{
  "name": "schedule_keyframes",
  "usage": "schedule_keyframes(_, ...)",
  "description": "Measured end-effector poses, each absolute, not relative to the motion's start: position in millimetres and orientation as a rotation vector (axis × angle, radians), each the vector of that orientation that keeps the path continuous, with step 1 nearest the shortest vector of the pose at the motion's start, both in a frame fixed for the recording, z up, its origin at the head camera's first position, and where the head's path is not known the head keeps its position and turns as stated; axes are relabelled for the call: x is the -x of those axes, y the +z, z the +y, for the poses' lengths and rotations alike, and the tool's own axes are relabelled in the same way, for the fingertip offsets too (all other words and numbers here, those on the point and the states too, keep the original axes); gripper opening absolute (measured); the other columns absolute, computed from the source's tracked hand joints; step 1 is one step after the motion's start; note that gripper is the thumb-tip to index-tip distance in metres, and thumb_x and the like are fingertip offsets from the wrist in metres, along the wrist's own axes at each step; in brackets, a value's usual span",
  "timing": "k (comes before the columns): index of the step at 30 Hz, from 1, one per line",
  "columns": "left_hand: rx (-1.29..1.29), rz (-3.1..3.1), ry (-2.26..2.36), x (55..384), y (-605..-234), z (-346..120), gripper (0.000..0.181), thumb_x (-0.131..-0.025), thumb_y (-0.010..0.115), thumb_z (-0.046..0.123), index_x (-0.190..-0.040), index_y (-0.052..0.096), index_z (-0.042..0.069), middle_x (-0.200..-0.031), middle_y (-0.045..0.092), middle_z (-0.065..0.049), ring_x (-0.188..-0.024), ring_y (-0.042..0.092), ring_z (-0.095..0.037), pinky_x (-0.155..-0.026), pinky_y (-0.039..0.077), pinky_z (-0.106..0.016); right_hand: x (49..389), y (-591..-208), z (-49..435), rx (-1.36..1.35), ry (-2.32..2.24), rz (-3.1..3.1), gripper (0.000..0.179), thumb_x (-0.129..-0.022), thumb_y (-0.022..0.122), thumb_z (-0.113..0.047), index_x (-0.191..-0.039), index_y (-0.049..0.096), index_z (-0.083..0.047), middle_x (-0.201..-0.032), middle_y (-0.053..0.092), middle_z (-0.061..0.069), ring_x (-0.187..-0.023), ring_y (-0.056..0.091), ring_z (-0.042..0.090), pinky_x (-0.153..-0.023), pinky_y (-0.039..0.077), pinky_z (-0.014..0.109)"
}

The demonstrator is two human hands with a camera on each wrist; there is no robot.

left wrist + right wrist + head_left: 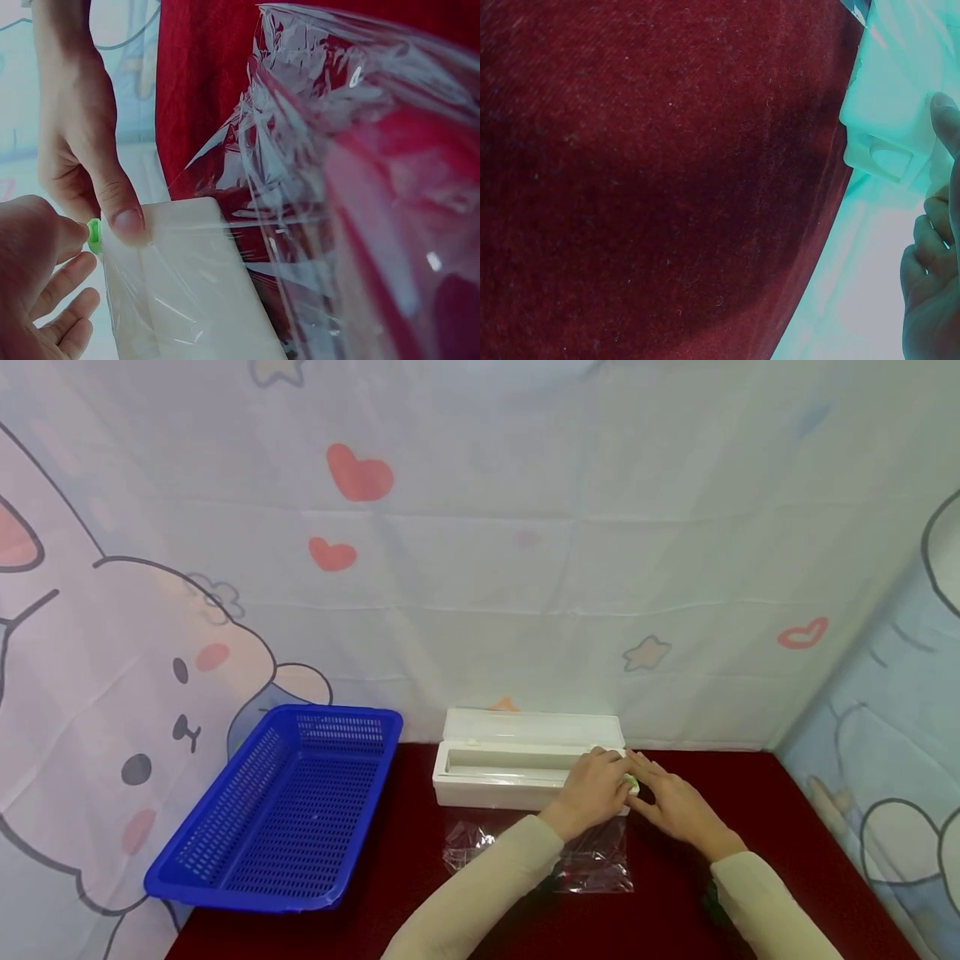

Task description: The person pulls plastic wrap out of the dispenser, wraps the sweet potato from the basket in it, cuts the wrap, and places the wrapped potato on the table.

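Clear film trails from the white box, lower centre; cutting seems in hand. The right hand grips the box's end; the left hand touches the green slider, pinch unclear. Next likely needs sideways sliding.

A blue perforated basket stands at the left on a dark red cloth; behind hangs a pale backdrop printed with pinkish hearts, stars and a large cartoon rabbit
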State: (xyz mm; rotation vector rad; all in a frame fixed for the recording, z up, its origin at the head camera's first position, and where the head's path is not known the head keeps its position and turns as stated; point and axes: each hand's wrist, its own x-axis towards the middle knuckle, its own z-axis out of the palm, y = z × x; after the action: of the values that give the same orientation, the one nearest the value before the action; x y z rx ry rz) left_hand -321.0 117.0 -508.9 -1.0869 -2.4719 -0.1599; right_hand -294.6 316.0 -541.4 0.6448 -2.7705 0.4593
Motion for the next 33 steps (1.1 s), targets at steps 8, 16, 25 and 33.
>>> schedule_keyframes(8, 1.086, -2.466, -0.162, 320.3, -508.4, 113.4, 0.023, -0.104, 0.069, 0.032, -0.123, 0.075, 0.021, -0.119, 0.078, 0.006, -0.112, 0.071, -0.016, -0.098, 0.056, -0.027, 297.1, -541.9, 314.0, -0.66, 0.473, -2.762, 0.076, -0.102, 0.073, -0.036, -0.162, 0.041, 0.0, -0.162, 0.045, 0.029, -0.13, 0.063, 0.048, -0.103, 0.055, 0.062)
schedule_keyframes(16, 1.104, -2.417, -0.15, 322.7, -509.6, 112.8, 0.017, -0.104, 0.069, 0.029, -0.115, 0.082, 0.025, -0.112, 0.08, 0.009, -0.108, 0.072, -0.014, -0.094, 0.057, -0.027, 299.0, -542.9, 314.1, -0.652, 0.482, -2.776, 0.079, -0.102, 0.073, -0.037, -0.163, 0.038, 0.0, -0.163, 0.044, 0.029, -0.133, 0.061, 0.048, -0.105, 0.053, 0.062)
schedule_keyframes(25, 1.195, -2.363, -0.158, 329.5, -507.3, 111.5, 0.014, -0.1, 0.073, 0.025, -0.102, 0.086, 0.029, -0.1, 0.081, 0.009, -0.097, 0.072, -0.012, -0.091, 0.055, -0.026, 297.2, -541.2, 313.7, -0.646, 0.49, -2.786, 0.078, -0.102, 0.073, -0.038, -0.162, 0.041, 0.0, -0.165, 0.042, 0.025, -0.144, 0.051, 0.047, -0.11, 0.05, 0.063)
schedule_keyframes(33, 1.248, -2.382, -0.233, 332.9, -505.3, 109.6, 0.019, -0.097, 0.074, 0.02, -0.11, 0.086, 0.026, -0.103, 0.082, 0.009, -0.095, 0.074, -0.009, -0.095, 0.054, -0.023, 295.2, -540.3, 314.8, -0.625, 0.495, -2.803, 0.079, -0.103, 0.069, -0.045, -0.161, 0.041, 0.001, -0.165, 0.042, 0.025, -0.147, 0.048, 0.048, -0.112, 0.047, 0.064)
